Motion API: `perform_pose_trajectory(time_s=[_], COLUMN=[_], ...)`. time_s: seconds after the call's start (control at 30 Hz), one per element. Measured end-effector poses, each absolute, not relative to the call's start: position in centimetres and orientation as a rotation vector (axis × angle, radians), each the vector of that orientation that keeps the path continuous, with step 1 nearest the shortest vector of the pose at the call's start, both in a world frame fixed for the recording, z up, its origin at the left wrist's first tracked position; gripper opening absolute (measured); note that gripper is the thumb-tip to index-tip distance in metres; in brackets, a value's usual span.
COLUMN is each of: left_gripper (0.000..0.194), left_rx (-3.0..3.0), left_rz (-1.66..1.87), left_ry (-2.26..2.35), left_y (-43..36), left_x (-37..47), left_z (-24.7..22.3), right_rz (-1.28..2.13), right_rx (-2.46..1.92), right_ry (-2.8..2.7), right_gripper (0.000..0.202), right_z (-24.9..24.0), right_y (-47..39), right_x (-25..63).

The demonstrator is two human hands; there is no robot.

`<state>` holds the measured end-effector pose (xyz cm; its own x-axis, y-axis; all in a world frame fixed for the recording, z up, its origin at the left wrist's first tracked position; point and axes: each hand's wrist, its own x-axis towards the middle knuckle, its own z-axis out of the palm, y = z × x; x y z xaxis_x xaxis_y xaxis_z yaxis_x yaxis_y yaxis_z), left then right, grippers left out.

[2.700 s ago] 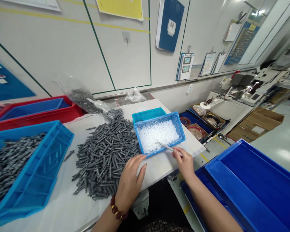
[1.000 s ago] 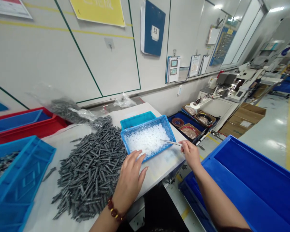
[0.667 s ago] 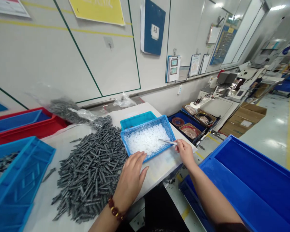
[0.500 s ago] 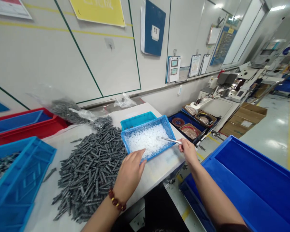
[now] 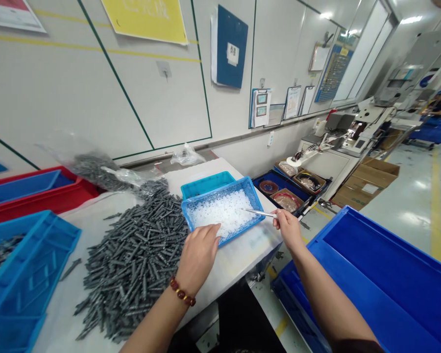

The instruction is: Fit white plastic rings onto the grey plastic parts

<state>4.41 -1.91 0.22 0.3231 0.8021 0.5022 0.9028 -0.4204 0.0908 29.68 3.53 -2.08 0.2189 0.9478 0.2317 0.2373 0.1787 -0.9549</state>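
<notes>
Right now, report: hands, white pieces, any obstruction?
Right hand grips tweezers, tips at white pieces; left hand at near rim of blue basket. Dark parts heaped alongside, not blocking tweezers.

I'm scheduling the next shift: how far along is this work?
Done: nothing I can confirm; the heaped grey parts could be finished or waiting. In hand: the right hand holds a thin metal tool over the white pieces. Left: probably much, as many lie in the blue basket.

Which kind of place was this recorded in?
Probably a factory workshop: a big heap of identical grey parts on the worktable, clipboards hung along the wall, and bench machinery further down.
</notes>
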Motion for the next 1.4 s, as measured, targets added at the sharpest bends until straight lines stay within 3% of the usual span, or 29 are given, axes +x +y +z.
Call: perform_pose_trajectory(time_s=[0.63,0.83,1.17,1.27,1.4], left_gripper=[0.024,0.024,0.023,0.016,0.024], left_rx=[-2.371,-2.372,-2.303,-2.363,-2.433], left_rz=[-0.831,-0.843,-0.562,-0.430,-0.369], left_ry=[-1.570,-1.557,-1.413,-1.310,-1.140], left_y=[-3.3,-3.2,-0.2,0.2,-0.4], left_x=[3.8,3.7,4.4,5.0,4.9], left_z=[-0.6,-0.6,2.0,2.7,2.7], right_rz=[0.692,0.957,1.213,1.170,1.003], right_rx=[-1.330,-1.229,-1.150,-1.138,-1.170], right_ry=[-1.364,-1.153,-1.192,-1.335,-1.530], right_gripper=[0.036,0.037,0.038,0.038,0.038], right_z=[-1.6,-2.8,-1.4,-0.2,1.2], right_y=[4.5,5.7,3.5,2.3,0.8], right_x=[28.4,27.3,27.5,27.4,27.3])
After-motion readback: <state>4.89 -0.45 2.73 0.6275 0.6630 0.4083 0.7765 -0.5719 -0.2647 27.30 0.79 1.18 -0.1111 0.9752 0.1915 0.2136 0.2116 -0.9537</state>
